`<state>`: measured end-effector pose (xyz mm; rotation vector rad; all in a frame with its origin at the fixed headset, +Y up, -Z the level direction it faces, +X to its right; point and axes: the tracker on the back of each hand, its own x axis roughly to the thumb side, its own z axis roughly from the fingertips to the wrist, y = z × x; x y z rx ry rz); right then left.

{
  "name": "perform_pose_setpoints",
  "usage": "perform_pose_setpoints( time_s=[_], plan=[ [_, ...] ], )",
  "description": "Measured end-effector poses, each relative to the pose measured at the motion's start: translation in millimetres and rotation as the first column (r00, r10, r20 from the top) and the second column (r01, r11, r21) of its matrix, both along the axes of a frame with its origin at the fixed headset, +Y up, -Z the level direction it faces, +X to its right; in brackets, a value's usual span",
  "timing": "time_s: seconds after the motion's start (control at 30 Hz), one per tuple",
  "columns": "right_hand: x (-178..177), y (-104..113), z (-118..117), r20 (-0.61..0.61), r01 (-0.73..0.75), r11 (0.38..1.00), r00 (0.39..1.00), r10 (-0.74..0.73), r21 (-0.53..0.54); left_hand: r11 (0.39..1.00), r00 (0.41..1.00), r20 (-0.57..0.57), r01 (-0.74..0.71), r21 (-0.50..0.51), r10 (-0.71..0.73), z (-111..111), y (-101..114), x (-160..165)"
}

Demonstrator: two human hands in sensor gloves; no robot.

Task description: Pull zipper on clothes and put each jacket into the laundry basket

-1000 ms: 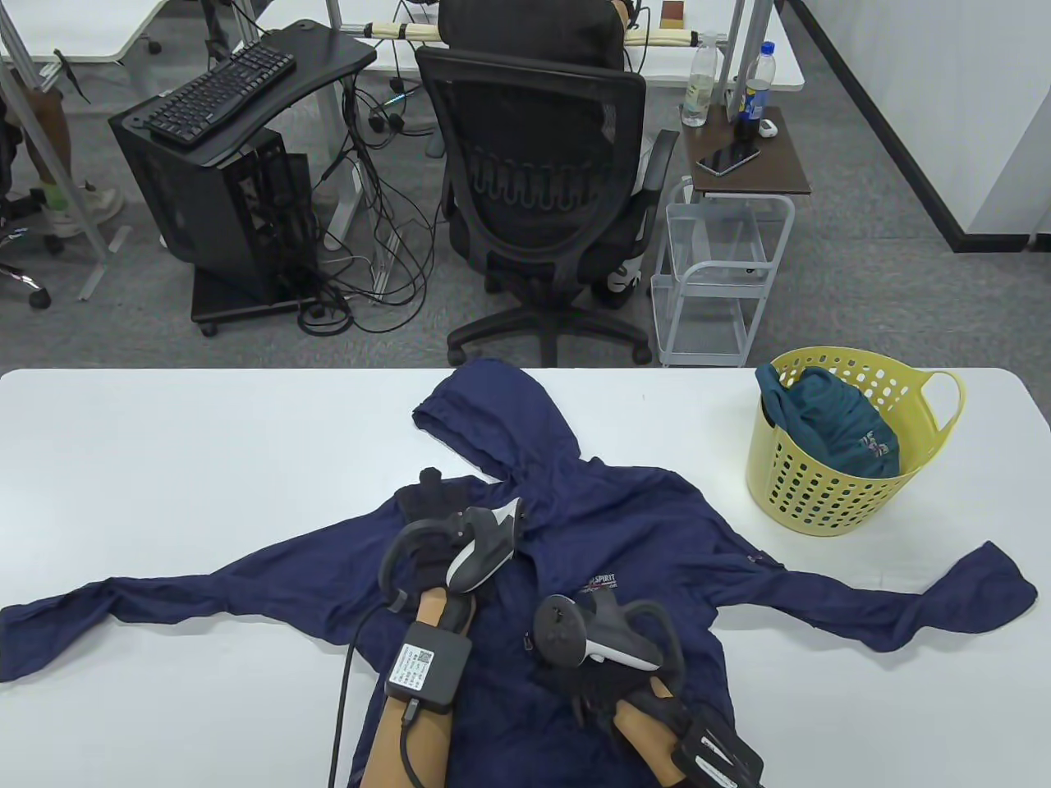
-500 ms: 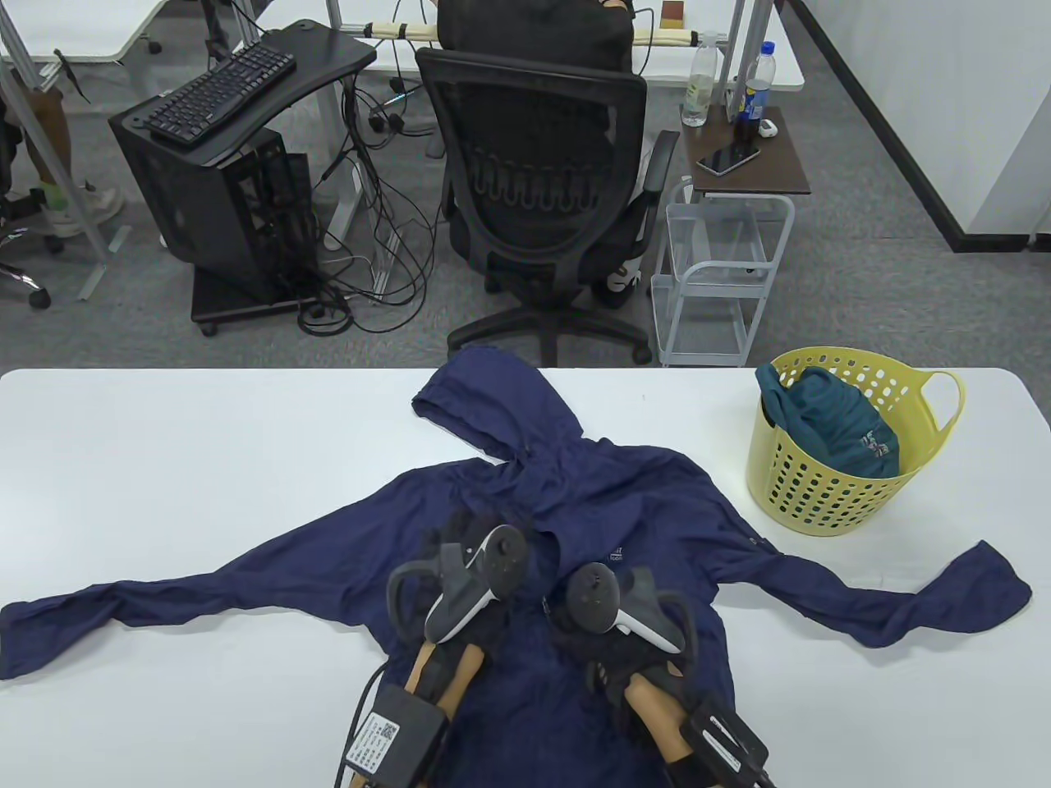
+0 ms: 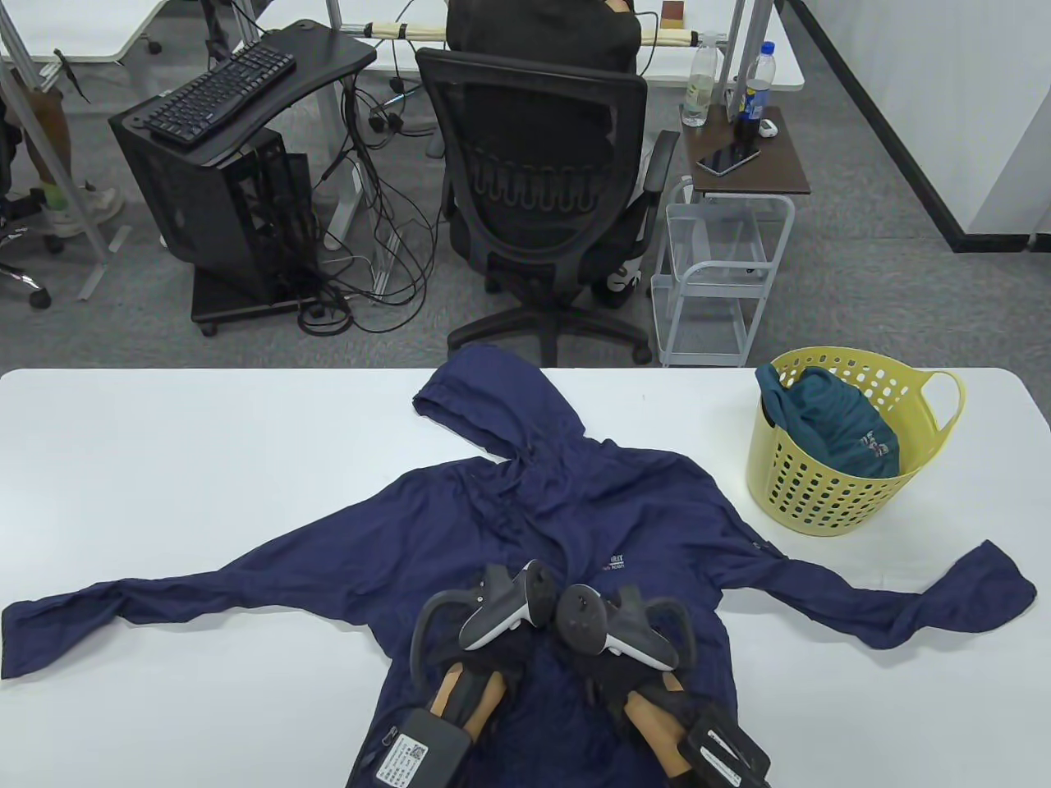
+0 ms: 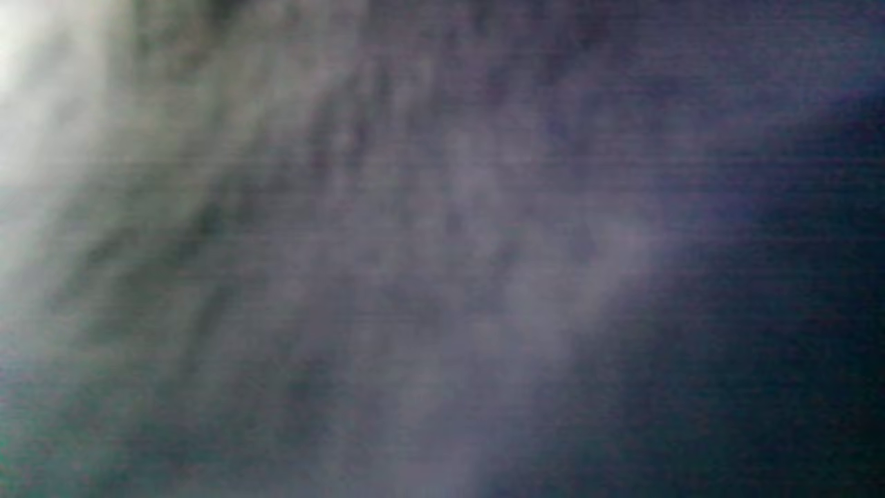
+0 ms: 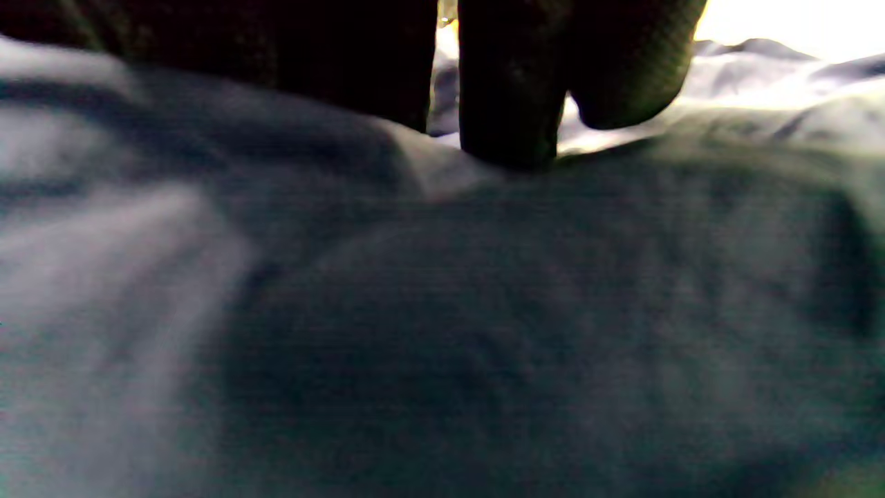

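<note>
Table view: the navy jacket is spread flat on the table, well apart from the yellow basket. Left hand and right hand rest together on its lower front; their grip cannot be told. Thin cloth may be caught in the zipper if pulled slack.
</note>
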<state>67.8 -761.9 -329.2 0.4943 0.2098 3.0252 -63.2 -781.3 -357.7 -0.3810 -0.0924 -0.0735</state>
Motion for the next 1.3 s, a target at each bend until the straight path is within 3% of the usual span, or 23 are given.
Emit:
perform_pose_setpoints(
  time_s=[0.43,0.73,0.9,1.03,1.17,1.3],
  plan=[
    [-31.9,10.1,40.2,-0.163,-0.150,0.988,0.975,0.152,0.022,1.000,0.997,-0.072,-0.009,0.015,0.010,-8.1,-2.4,-29.5],
    [-38.7,20.5,63.0,-0.214,-0.079,0.996,0.973,0.088,0.049,0.999,0.989,-0.146,-0.011,0.035,0.016,-13.1,-4.3,-45.2],
    [-29.1,25.2,64.2,-0.243,0.018,0.999,0.970,-0.026,-0.038,0.999,0.986,-0.162,-0.021,0.034,0.026,-15.1,-4.8,-47.8],
    [-19.6,9.0,56.9,-0.201,0.062,0.970,0.973,-0.111,-0.236,0.999,0.987,-0.156,-0.031,0.033,0.036,-13.6,-3.8,-47.3],
    [-11.3,2.5,46.7,-0.137,0.075,0.967,0.984,-0.111,-0.244,0.992,0.989,-0.135,-0.052,0.112,0.068,-8.1,4.3,-48.9],
    [0.7,-5.4,31.9,-0.032,0.105,0.966,0.993,-0.116,-0.234,0.968,0.979,-0.092,-0.162,0.189,0.182,4.3,29.7,-44.7]
  ],
)
